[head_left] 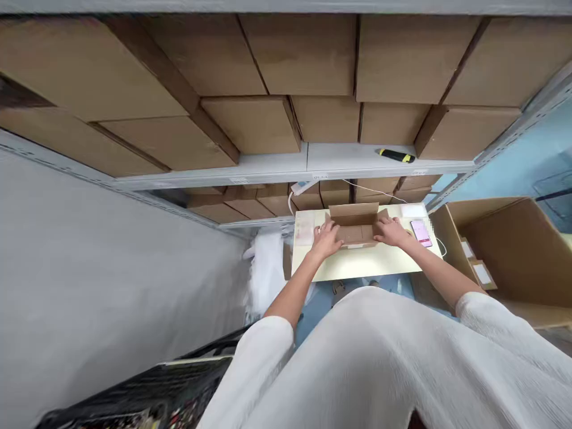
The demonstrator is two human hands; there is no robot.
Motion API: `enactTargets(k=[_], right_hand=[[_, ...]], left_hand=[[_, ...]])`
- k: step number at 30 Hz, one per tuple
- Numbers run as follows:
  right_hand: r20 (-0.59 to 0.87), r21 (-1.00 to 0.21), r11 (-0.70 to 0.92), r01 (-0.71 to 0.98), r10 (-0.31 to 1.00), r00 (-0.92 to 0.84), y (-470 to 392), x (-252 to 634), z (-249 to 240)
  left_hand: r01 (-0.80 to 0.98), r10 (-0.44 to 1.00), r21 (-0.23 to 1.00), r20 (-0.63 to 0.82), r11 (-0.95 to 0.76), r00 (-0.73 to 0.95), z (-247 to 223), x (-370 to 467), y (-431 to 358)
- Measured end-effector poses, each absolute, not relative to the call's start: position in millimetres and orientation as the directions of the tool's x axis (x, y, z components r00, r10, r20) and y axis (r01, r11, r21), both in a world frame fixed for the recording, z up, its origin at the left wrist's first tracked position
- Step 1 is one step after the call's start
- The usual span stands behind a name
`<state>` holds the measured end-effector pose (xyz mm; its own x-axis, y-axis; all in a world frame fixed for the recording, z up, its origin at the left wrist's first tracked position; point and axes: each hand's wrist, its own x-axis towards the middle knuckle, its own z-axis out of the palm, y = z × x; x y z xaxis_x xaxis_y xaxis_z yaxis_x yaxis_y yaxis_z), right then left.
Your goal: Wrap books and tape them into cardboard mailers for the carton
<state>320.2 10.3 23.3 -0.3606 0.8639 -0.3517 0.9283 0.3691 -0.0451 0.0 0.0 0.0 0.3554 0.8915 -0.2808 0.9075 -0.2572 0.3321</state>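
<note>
An open cardboard box (354,218) with its back flap raised rests on a small pale-yellow table (357,266). My left hand (327,239) grips the box at its left end, fingers curled over the edge. At the opposite end my right hand (390,231) holds the box's right side in the same way. The inside bottom of the box is visible between my hands. Just right of my right hand lies a phone (421,233) with a lit pink screen. A roll of tape (408,233) is partly hidden by my right wrist.
Closed cardboard boxes (308,56) fill the metal shelf (339,158) above the table. A yellow-black box cutter (396,155) lies on its edge. A large open carton (513,256) stands right of the table, a black crate (147,387) at lower left. White wrapping (267,268) sits left.
</note>
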Motion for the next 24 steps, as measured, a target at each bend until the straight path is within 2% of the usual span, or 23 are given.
enactTargets(k=[5, 11, 15, 20, 24], right_hand=[[-0.402, -0.041, 0.395, 0.918, 0.834, -0.377, 13, 321, 10], [-0.486, -0.008, 0.327, 0.945, 0.825, -0.289, 35, 314, -19], [-0.503, -0.019, 0.326, 0.945, 0.814, -0.291, 53, 314, -37], [-0.503, -0.021, 0.342, 0.94, 0.808, -0.305, 62, 315, -46], [-0.541, 0.038, 0.331, 0.943, 0.8, -0.259, 60, 312, -37]], left_hand=[[0.944, 0.883, 0.295, -0.391, -0.146, 0.259, -22, -11, -12], [0.922, 0.896, 0.357, -0.345, -0.151, 0.28, -38, -15, -11], [0.892, 0.9, 0.427, -0.314, -0.15, 0.302, -46, -20, -9], [0.809, 0.93, 0.557, -0.163, -0.187, 0.328, -59, -32, -14], [0.705, 0.975, 0.693, -0.013, -0.151, 0.221, -70, -50, -11]])
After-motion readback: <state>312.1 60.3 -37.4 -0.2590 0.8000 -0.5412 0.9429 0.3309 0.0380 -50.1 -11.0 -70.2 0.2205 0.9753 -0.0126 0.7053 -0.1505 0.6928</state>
